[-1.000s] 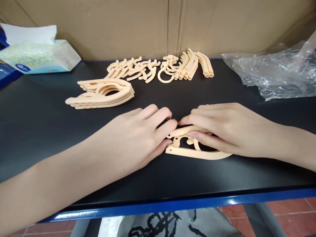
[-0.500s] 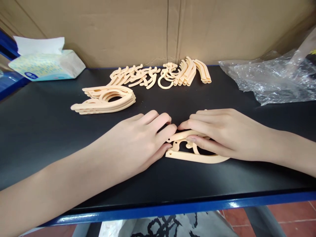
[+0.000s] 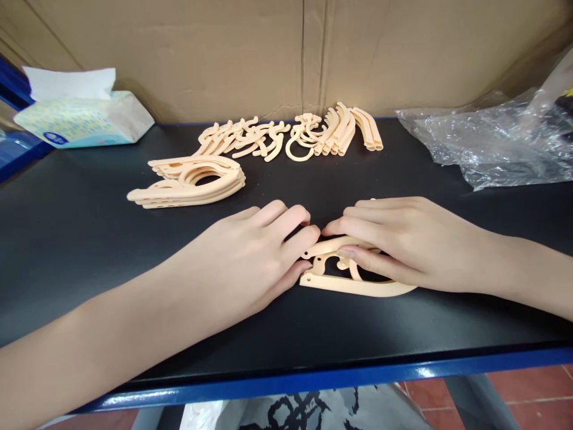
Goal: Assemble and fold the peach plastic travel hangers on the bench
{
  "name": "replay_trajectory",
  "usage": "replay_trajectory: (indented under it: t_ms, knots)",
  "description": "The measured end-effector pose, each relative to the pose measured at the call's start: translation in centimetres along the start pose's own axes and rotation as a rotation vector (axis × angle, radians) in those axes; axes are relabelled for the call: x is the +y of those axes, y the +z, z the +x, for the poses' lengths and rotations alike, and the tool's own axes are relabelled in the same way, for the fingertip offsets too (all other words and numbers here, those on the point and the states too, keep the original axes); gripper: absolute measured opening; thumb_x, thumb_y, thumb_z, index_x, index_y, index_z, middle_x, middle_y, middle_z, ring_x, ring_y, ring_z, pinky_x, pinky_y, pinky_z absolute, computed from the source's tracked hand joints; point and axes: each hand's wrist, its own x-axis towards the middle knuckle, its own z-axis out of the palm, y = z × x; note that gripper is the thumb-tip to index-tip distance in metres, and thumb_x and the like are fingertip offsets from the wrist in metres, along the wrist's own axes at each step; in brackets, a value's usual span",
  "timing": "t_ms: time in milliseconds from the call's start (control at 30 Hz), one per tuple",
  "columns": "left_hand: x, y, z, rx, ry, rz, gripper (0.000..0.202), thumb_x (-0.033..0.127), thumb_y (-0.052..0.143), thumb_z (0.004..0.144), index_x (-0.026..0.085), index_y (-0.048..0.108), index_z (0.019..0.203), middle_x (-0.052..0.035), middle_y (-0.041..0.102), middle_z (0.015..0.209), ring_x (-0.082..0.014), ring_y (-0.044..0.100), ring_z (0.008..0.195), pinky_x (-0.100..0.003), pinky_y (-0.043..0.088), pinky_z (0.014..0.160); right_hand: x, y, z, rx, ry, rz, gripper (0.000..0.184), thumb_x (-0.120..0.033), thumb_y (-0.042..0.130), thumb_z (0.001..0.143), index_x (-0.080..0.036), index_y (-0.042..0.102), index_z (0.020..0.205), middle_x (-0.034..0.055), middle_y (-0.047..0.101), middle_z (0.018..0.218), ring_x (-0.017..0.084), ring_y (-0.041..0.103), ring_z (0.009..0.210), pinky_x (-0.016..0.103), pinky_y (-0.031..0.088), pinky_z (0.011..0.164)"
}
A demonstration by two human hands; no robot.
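Note:
A peach plastic hanger part [image 3: 353, 283] lies flat on the black table [image 3: 67, 239] near its front edge. My right hand [image 3: 403, 242] rests over it, fingers and thumb pressed on its upper arm. My left hand [image 3: 250, 257] lies palm down beside its left end, fingertips touching the part and meeting my right fingertips. Further back lie a stack of the same hanger parts [image 3: 190, 179], a row of small hook pieces [image 3: 244, 136] and a bundle of curved arm pieces [image 3: 347, 128].
A tissue pack [image 3: 83, 116] sits at the back left. Crumpled clear plastic bags [image 3: 492, 140] lie at the back right. A cardboard wall [image 3: 290, 54] closes the rear. The table has a blue front edge [image 3: 313, 376]; a printed bag [image 3: 304, 412] is below it.
Since a second ago the view has tilted slightly, so everything sits a little lower in frame. Both hands keep the same pose on the hanger part.

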Motion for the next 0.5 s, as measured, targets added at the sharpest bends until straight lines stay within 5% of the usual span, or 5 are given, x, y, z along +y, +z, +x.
replay_trajectory:
  t_ms: [500]
  knots:
    - [-0.19, -0.10, -0.09, 0.014, 0.010, -0.008, 0.026, 0.023, 0.042, 0.109, 0.012, 0.066, 0.113, -0.0154, 0.070, 0.115, -0.0315, 0.068, 0.093, -0.045, 0.058, 0.074, -0.01, -0.01, -0.13, 0.009, -0.010, -0.013, 0.050, -0.044, 0.028, 0.114, -0.016, 0.069, 0.109, 0.0045, 0.066, 0.085, 0.020, 0.061, 0.076, 0.034, 0.043, 0.071]
